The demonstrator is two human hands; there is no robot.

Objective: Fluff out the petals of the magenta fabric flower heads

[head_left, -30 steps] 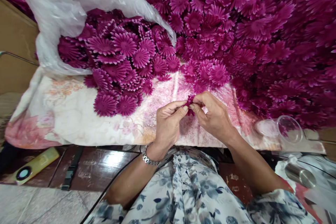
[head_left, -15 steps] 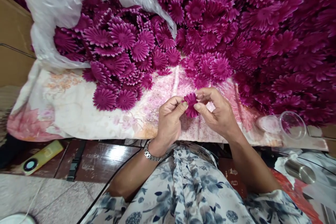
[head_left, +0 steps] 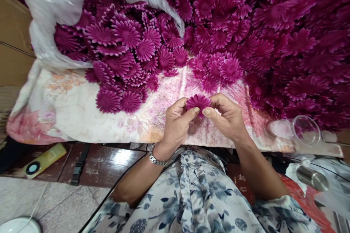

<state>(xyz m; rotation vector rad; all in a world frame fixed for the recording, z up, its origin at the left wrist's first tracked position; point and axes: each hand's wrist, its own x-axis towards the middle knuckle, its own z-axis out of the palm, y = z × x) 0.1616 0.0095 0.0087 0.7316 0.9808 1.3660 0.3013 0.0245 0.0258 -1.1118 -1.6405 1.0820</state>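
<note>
A magenta fabric flower (head_left: pixel 198 102) is pinched between both hands just above the stained floral cloth (head_left: pixel 68 116). My left hand (head_left: pixel 177 123), with a metal watch at the wrist, grips its left edge with thumb and fingers closed. My right hand (head_left: pixel 226 116) grips its right edge the same way. The flower faces up with its petals spread. A big heap of the same magenta flowers (head_left: pixel 273 36) lies right beyond the hands, and more spill from a clear plastic bag (head_left: pixel 68 3) at the upper left.
A clear plastic cup (head_left: pixel 303 131) lies on its side at the cloth's right edge. A metal cylinder (head_left: pixel 311 178) lies lower right. A yellow device (head_left: pixel 43 160) rests on the dark wooden edge at the left. A brown cardboard box (head_left: pixel 13 43) stands far left.
The flower, crumpled between the fingertips a second ago, has been turned and now shows its open face. Both hands stayed in place while the view drifted slightly.
</note>
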